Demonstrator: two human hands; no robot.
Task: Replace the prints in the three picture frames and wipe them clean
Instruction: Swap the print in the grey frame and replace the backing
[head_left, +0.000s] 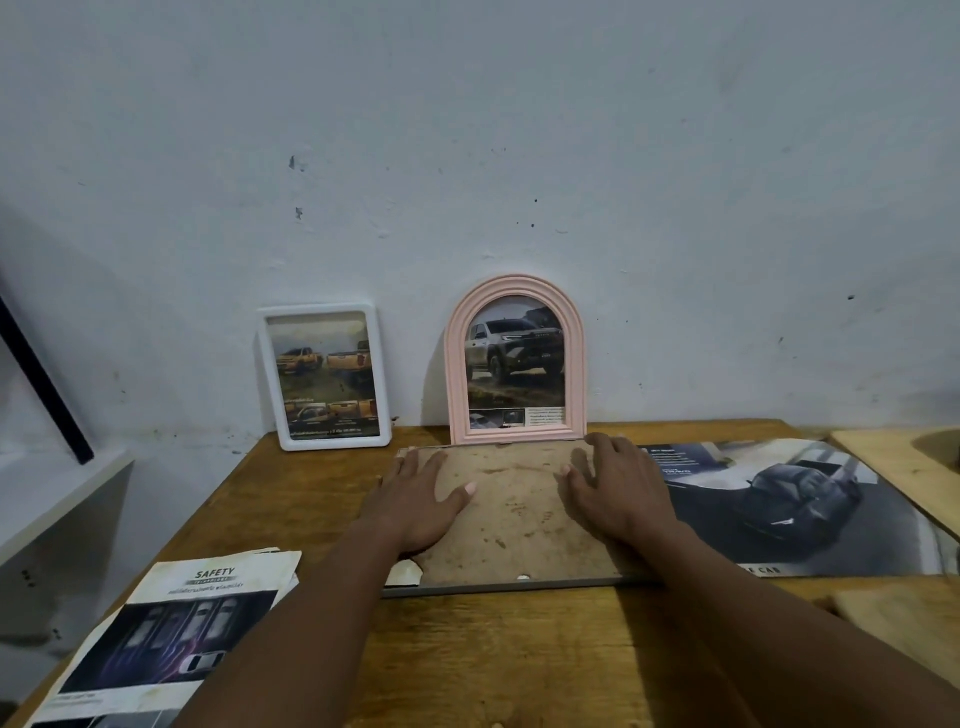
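A third picture frame lies face down in the middle of the wooden table, its brown backing board up and its grey edge toward me. My left hand lies flat on the board's left side. My right hand presses on the right side, fingers spread and slightly bent. A white rectangular frame with a pickup print leans on the wall at the back left. Next to it stands a pink arched frame holding a truck print.
A large dark car print lies flat to the right of the face-down frame. Brochure sheets headed SAFETY lie at the table's front left. A light wooden board sits at the far right. A white shelf stands left of the table.
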